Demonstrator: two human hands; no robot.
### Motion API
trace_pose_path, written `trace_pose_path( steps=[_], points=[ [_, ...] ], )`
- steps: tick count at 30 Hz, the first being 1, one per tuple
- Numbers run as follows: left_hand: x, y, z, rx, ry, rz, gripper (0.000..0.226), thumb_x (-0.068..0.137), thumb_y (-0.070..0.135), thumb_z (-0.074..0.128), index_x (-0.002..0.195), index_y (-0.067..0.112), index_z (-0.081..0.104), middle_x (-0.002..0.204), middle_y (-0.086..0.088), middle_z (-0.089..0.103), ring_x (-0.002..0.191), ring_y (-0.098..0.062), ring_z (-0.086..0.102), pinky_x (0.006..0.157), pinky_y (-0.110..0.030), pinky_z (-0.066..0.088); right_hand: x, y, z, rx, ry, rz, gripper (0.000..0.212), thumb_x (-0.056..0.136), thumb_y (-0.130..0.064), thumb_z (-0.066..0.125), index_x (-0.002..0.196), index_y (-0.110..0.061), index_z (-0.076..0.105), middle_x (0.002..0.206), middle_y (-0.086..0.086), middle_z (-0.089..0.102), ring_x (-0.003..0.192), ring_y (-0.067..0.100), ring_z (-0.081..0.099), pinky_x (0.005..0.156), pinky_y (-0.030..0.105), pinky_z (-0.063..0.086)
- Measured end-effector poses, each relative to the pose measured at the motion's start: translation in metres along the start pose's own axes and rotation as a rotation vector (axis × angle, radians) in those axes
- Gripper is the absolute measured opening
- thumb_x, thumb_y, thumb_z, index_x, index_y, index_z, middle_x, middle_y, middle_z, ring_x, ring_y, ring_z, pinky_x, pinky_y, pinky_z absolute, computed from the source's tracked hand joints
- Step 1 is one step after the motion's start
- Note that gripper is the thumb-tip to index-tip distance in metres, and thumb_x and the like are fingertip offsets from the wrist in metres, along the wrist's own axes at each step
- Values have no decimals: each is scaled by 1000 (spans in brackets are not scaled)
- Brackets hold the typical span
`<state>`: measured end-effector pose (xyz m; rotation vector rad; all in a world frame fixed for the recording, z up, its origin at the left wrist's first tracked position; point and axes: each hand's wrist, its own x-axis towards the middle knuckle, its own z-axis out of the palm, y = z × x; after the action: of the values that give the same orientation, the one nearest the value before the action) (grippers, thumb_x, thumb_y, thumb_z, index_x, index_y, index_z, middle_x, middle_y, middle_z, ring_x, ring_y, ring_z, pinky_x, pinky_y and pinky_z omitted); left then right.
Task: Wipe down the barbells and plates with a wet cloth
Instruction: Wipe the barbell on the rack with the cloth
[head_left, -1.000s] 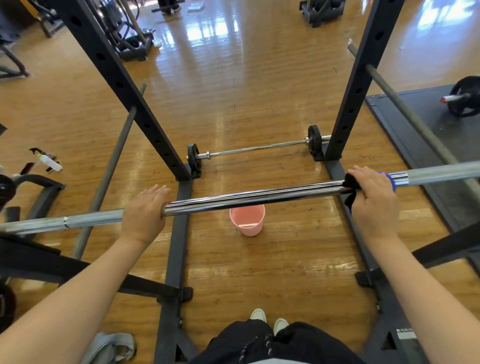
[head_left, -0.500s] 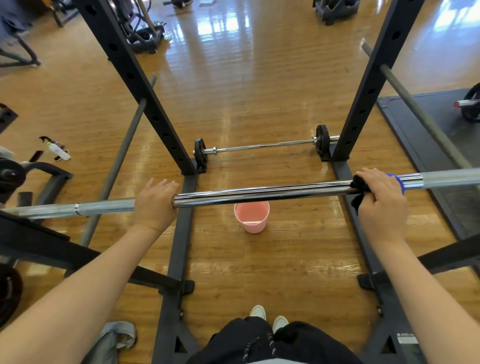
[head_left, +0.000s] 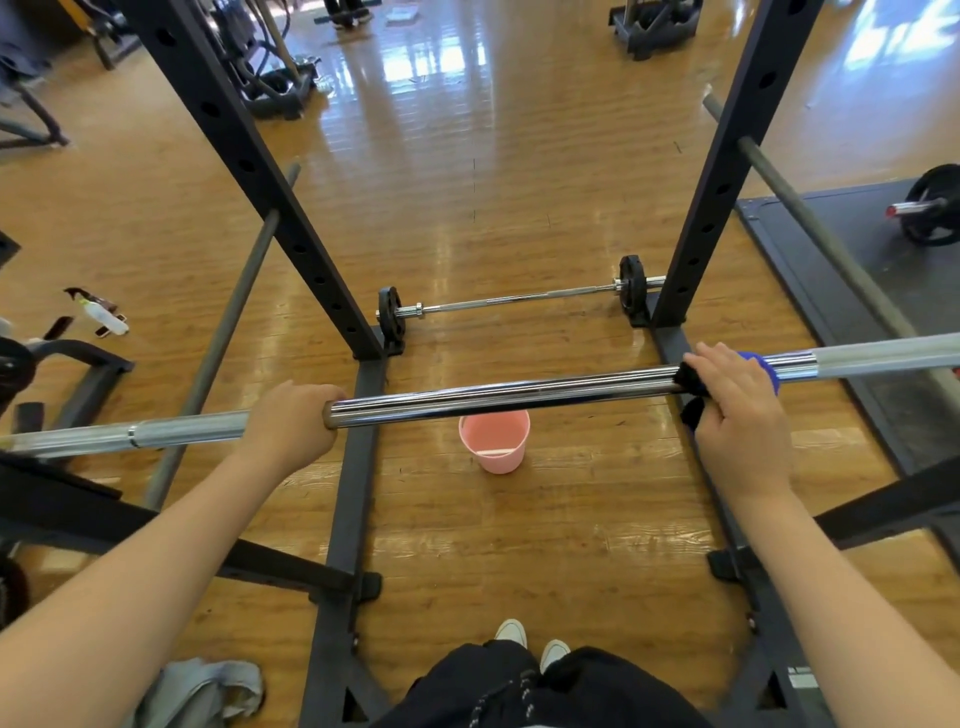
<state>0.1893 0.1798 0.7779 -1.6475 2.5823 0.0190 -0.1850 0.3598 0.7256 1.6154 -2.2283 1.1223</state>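
Mid-task: right hand (head_left: 737, 410) clamps the cloth (head_left: 693, 382) around the racked barbell (head_left: 498, 397); left hand (head_left: 291, 426) grips the bar bare. Floor barbell (head_left: 519, 300) and its plates look not yet wiped.

Polished chrome-metal barbell shaft (head_left: 498, 395), mirror-glossy; matt black steel rack upright (head_left: 249, 156); glossy varnished wood floor (head_left: 467, 156); smooth pink plastic bucket (head_left: 494, 441) noted.

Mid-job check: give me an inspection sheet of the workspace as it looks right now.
Surface: glossy wooden floor.
Job's things: racked barbell; black-and-blue cloth wrapped on it; pink bucket below; small plated barbell on the floor.
Clutter: spray bottle at left, grey fabric near feet.
Grips: left hand holds the bar; right hand grips the cloth.
Cables: nothing seen.
Surroundings: black rack, dark mat.
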Motion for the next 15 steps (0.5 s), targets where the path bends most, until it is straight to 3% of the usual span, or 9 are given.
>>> trace_pose_path(
  steps=[2,3,7,10,12,15],
  points=[
    [-2,2,5,-21,94,-2,22,86,11,59,101,22,69,90,4,70,84,-18,64,98,-37,40,5,10,-4,-9,57,72,44,90,-16,33,116,5,61,119,22,62,119,38,53,105,44,34],
    [-2,2,5,-24,111,-2,21,85,11,60,101,21,70,88,3,71,83,-19,64,97,-38,41,8,12,-5,-15,91,107,44,90,-17,33,115,6,62,116,22,63,117,38,54,105,44,35],
    [-2,1,6,-34,108,18,16,84,11,61,92,20,71,75,5,67,71,-18,62,77,-34,46,8,-4,3,-17,87,83,36,91,-9,38,113,5,63,113,21,65,113,38,56,101,47,41],
    [-2,1,6,-37,103,21,14,83,11,62,89,21,71,72,7,66,68,-17,61,74,-33,46,2,1,0,10,17,1,35,89,-4,40,114,4,63,117,19,64,116,37,54,103,42,36],
    [-1,0,8,-40,95,16,15,83,11,61,89,22,70,75,6,67,72,-17,62,86,-36,48,5,11,-6,11,41,21,39,89,-10,35,111,4,65,111,19,66,111,37,56,101,41,39],
    [0,-1,9,-27,98,0,20,82,9,61,96,20,71,86,2,71,83,-19,65,108,-39,34,18,12,-9,17,107,148,42,89,-17,33,104,3,66,98,18,67,98,37,58,91,40,41]
  ],
)
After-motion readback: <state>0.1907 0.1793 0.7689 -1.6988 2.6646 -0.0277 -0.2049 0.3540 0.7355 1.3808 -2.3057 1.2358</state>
